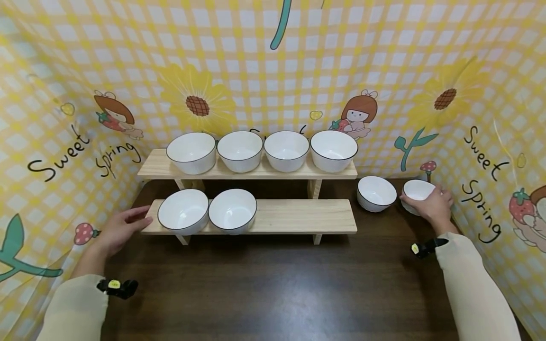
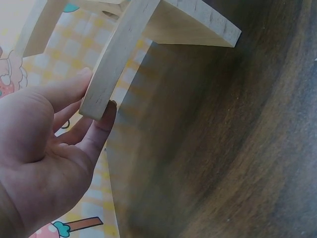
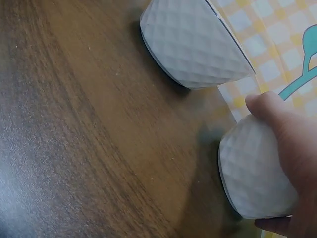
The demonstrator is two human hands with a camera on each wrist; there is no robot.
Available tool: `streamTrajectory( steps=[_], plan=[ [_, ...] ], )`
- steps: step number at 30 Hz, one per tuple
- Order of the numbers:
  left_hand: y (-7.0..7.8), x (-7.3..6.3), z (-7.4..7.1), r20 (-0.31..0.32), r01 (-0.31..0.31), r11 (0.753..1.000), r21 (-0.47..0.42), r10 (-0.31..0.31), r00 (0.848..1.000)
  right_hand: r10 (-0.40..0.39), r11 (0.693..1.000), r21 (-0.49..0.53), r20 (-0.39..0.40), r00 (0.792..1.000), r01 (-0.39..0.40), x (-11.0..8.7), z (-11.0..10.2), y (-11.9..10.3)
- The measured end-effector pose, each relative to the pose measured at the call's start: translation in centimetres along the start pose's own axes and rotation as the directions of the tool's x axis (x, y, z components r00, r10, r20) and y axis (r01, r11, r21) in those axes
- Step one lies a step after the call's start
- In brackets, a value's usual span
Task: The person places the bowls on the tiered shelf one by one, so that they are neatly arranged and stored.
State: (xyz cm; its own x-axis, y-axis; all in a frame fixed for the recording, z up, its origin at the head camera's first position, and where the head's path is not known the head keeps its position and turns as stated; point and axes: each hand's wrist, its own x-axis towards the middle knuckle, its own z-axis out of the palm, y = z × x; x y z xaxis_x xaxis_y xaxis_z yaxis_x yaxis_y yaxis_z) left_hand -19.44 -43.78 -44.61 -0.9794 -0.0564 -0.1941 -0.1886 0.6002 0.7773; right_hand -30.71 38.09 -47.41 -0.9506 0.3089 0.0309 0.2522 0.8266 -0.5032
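Note:
My left hand (image 1: 117, 232) pinches the left end of the lower board of a two-tier wooden shelf (image 1: 304, 215). In the left wrist view the thumb lies on one face of the board (image 2: 111, 69) and a finger on the other. At the far right, my right hand (image 1: 432, 207) grips a white bowl (image 1: 416, 188) with a dark rim, thumb and fingers on opposite sides. That bowl's quilted outer wall (image 3: 250, 168) shows in the right wrist view. Just left of it another white bowl (image 1: 376, 192) stands upright on the table, untouched.
Two white bowls, one (image 1: 183, 211) beside another (image 1: 232, 211), sit on the left half of the lower board. Several more, including a bowl (image 1: 286, 150), line the upper board (image 1: 151, 163). A checked cloth (image 1: 264, 85) encloses the back and sides of the dark table (image 1: 256, 289).

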Motion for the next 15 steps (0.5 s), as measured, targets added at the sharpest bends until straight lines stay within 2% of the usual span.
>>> streamTrajectory(
  steps=[8, 15],
  plan=[
    [0.0, -0.05, 0.21, -0.011, -0.007, 1.0, 0.005, 0.007, 1.0, 0.032, 0.999, -0.043, 0.042, 0.999, -0.03, -0.29, -0.31, -0.1],
    [-0.07, -0.01, 0.19, -0.009, -0.01, 1.0, 0.007, 0.01, 1.0, 0.023, 0.998, -0.068, 0.056, 0.998, -0.019, -0.79, -0.71, -0.01]
  ],
)
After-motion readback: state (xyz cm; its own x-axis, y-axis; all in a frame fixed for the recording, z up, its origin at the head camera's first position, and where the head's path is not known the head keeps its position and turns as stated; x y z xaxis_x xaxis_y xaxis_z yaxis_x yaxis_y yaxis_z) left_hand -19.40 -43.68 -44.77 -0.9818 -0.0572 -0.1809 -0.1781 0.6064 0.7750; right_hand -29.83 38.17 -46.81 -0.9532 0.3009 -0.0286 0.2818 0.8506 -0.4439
